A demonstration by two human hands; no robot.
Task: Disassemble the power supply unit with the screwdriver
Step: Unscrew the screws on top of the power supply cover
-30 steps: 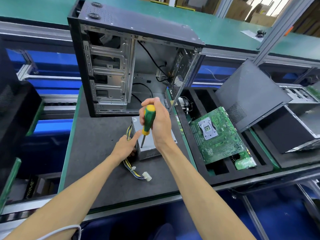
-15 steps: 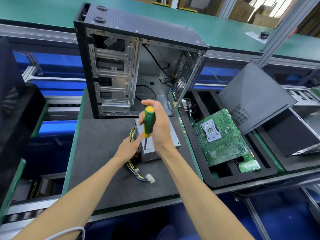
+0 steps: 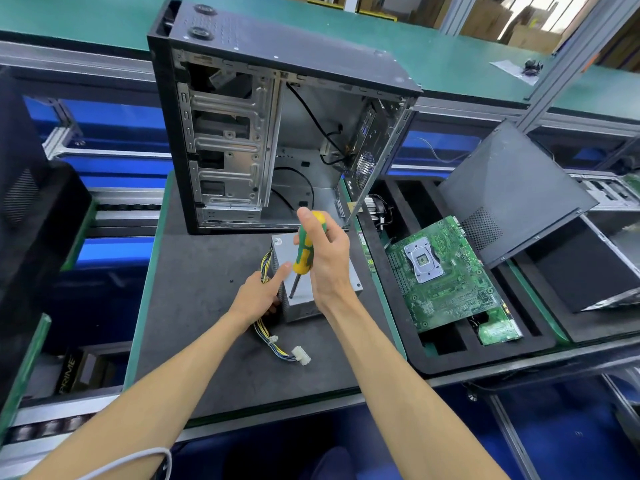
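right hand (image 3: pixel 327 258) gripping upright screwdriver (image 3: pixel 304 252), left hand (image 3: pixel 259 296) steadying unit (image 3: pixel 304 303)

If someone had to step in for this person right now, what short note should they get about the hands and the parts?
Right hand: grips the green-and-yellow screwdriver upright, tip down on the top of the power supply unit, near its front left corner.
Left hand: steadies the unit's left side by the cable bundle, index finger stretched toward the screwdriver shaft.
The unit lies on the dark mat in front of the open computer case.
Done: the unit is out of the case.
Left: its cover looks closed; whether any screw is out, I cannot tell.
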